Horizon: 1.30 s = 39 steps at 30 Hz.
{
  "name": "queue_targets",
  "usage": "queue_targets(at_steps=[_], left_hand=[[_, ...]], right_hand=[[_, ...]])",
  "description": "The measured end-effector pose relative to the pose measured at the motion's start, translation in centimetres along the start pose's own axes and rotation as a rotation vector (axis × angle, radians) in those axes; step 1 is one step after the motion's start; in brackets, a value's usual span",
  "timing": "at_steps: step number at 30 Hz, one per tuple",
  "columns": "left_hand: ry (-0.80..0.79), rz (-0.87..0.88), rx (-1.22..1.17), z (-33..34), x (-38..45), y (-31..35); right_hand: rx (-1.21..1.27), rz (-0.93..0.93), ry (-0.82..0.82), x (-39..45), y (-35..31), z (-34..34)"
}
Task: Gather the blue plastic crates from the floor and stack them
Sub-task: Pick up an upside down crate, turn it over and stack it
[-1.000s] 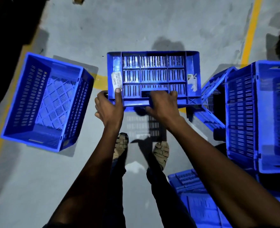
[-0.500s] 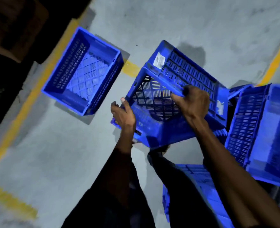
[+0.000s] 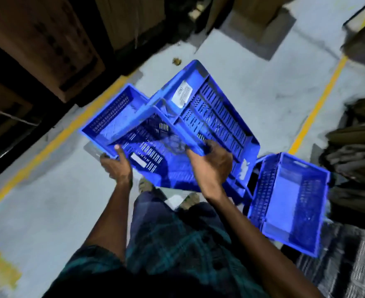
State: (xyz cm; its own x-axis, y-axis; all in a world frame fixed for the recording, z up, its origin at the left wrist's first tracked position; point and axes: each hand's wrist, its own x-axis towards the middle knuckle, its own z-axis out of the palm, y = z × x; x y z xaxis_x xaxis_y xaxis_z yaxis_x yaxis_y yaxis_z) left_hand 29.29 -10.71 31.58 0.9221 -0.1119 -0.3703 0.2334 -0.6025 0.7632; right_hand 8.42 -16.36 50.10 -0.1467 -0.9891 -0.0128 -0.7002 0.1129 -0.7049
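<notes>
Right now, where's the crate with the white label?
In the head view, centre frame: the labelled crate is tilted, gripped by the left hand and right hand, over the floor crate, near the yellow line.

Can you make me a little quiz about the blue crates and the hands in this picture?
1. True or false: both hands hold the same crate.
2. Which way is the held crate? A) flat on the floor B) tilted in the air C) upside down on a shelf
3. Fill the gap: the lines painted on the floor are ______.

Key
1. True. The left hand and the right hand each grip its near rim.
2. B. It is lifted and tilted, partly covering another crate on the floor. A third crate sits to the right.
3. Yellow, like the yellow line on the right.
</notes>
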Motion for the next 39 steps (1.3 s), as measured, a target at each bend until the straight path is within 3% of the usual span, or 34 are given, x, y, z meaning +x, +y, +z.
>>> queue_targets(at_steps=[4, 8, 15, 21, 27, 35, 39], left_hand=[[-0.006, -0.078, -0.062, -2.9, 1.2, -0.1], [-0.114, -0.168, -0.197, -4.6, 1.9, 0.3], [-0.119, -0.170, -0.502, -5.7, 7.5, 2.3], [-0.138, -0.252, -0.554, -7.6, 12.8, 4.4], [-0.092, -0.213, -0.543, -8.4, 15.7, 7.5], [-0.109, -0.113, -0.702, -8.9, 17.9, 10.2], [0.069, -0.071, -0.738, -7.9, 17.3, 10.9]], right_hand=[[0.050, -0.016, 0.047, 0.8, -3.3, -2.9], [0.170, -0.009, 0.058, 1.0, -5.1, -4.5], [0.332, -0.032, 0.001, 1.6, -7.8, -4.1], [0.312, -0.111, -0.024, 3.2, -11.4, -2.2], [0.370, -0.109, -0.004, 5.7, -14.5, 0.6], [0.692, -0.064, -0.181, 10.4, -15.7, 3.0], [0.757, -0.053, -0.278, 13.7, -16.6, 3.4]])
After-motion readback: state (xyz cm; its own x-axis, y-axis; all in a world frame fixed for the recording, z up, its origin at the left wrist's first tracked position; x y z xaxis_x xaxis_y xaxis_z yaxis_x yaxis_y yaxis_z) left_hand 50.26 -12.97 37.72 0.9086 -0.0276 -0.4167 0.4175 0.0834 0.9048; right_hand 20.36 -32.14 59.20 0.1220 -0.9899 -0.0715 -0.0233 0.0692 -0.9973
